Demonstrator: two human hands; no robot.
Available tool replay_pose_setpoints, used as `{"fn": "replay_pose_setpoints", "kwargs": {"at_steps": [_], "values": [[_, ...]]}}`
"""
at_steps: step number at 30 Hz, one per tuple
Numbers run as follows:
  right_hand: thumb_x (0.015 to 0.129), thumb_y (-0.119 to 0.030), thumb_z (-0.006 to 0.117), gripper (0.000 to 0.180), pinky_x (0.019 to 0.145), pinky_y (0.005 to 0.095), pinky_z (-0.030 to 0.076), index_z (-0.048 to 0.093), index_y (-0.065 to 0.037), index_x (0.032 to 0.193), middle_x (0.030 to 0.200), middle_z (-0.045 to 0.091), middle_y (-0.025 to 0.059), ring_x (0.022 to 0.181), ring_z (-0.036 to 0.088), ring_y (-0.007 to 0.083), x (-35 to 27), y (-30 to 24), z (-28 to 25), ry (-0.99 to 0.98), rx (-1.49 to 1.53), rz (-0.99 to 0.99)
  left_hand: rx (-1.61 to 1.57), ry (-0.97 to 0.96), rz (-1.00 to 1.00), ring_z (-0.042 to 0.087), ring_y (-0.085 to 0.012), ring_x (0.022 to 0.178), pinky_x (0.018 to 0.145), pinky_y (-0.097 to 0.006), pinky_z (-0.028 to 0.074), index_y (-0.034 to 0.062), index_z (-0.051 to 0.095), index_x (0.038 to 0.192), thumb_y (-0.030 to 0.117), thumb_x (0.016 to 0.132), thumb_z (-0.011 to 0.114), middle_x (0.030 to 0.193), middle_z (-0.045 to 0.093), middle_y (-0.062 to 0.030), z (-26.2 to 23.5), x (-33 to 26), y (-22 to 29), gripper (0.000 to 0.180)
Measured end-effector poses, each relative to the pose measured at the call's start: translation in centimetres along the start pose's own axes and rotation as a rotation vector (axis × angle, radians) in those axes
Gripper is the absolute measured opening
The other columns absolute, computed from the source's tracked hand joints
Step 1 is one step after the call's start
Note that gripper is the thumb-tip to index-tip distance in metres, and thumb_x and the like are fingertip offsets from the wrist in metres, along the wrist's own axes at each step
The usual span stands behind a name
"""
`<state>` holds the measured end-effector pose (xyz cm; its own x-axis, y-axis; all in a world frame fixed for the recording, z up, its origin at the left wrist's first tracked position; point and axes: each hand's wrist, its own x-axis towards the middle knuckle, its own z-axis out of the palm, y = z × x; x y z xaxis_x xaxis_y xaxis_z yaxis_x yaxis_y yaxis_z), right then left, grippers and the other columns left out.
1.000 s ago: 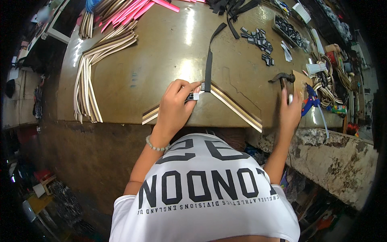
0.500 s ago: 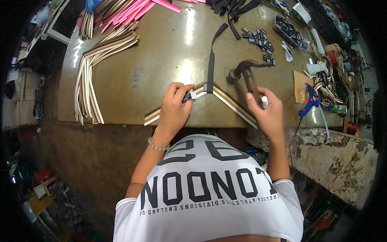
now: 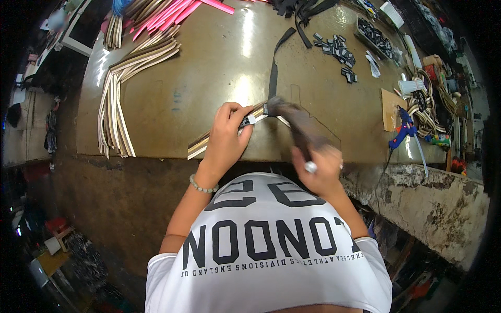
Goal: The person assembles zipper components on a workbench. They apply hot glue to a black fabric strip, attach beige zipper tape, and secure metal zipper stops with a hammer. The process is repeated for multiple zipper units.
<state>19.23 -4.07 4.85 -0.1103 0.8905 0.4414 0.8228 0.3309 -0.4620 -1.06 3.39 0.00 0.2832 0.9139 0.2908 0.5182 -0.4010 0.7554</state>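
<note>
My left hand [image 3: 225,130] pinches a striped brown, cream and black webbing strap [image 3: 197,148] near the table's front edge. A small black and white tag [image 3: 247,121] sticks out beside its fingers. My right hand [image 3: 324,168] is closed round the handle of a hammer [image 3: 300,122], which is smeared by motion. The hammer's head is over the bend of the striped strap, where a narrow black band [image 3: 274,78] crosses it; I cannot tell if it touches. A small white cylindrical end [image 3: 311,167] shows at my right hand. The hammer covers part of the strap's right arm.
Bundled striped straps [image 3: 117,115] lie at the left, with pink strips [image 3: 162,21] behind. Small black tags [image 3: 336,49] are scattered at the back right near a full tray [image 3: 374,39]. A blue glue gun [image 3: 402,130] rests on the right beside cardboard [image 3: 390,107].
My right hand has swung the hammer leftward, bringing its head from the table at the right to the strap's bend. My left hand has stayed nearly in place on the strap.
</note>
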Motion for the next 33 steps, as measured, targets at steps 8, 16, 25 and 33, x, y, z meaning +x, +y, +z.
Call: {"fn": "replay_pose_setpoints", "kwargs": {"at_steps": [8,16,25,33], "values": [[0.089,-0.04,0.067,0.037,0.055,0.0444,0.051,0.072,-0.012,0.113,0.068,0.066,0.0208,0.062,0.067,0.0363,-1.5,5.7,-3.5,0.069,-0.311,0.506,0.201,-0.098,0.135,0.059,-0.0327,0.089,0.077,-0.039,0.05,0.0008,0.067,0.102,0.012,0.079,0.074,0.102,0.058,-0.0148,-0.2,0.7,0.5,0.027],[0.09,-0.035,0.068,0.036,0.075,0.038,0.053,0.071,-0.007,0.111,0.095,0.069,0.0137,0.085,0.067,0.0294,-0.4,10.4,-8.4,0.123,-0.536,0.509,-0.193,-0.032,0.149,0.054,-0.0129,0.065,0.058,-0.029,0.046,0.0016,0.063,0.093,0.012,0.09,0.066,0.073,0.06,-0.0078,-2.6,3.7,1.6,0.011],[0.091,-0.026,0.071,0.027,0.062,0.0256,0.044,0.07,0.001,0.09,0.076,0.065,-0.0004,0.071,0.055,0.0078,7.2,4.9,3.3,-0.284,0.934,0.571,-0.264,-0.147,-0.055,0.061,-0.0329,0.067,0.063,-0.042,0.048,-0.0002,0.06,0.091,0.019,0.095,0.06,0.077,0.06,-0.0195,3.2,1.2,4.8,0.02],[0.089,-0.026,0.073,0.028,0.058,0.0223,0.04,0.071,0.002,0.088,0.073,0.062,-0.0029,0.067,0.05,0.0045,7.5,5.5,1.6,-0.477,0.807,0.537,0.054,-0.082,-0.035,0.062,-0.0327,0.074,0.069,-0.042,0.049,0.0054,0.072,0.09,0.031,0.089,0.068,0.075,0.064,-0.0156,-1.4,4.4,4.7,0.026]]}}
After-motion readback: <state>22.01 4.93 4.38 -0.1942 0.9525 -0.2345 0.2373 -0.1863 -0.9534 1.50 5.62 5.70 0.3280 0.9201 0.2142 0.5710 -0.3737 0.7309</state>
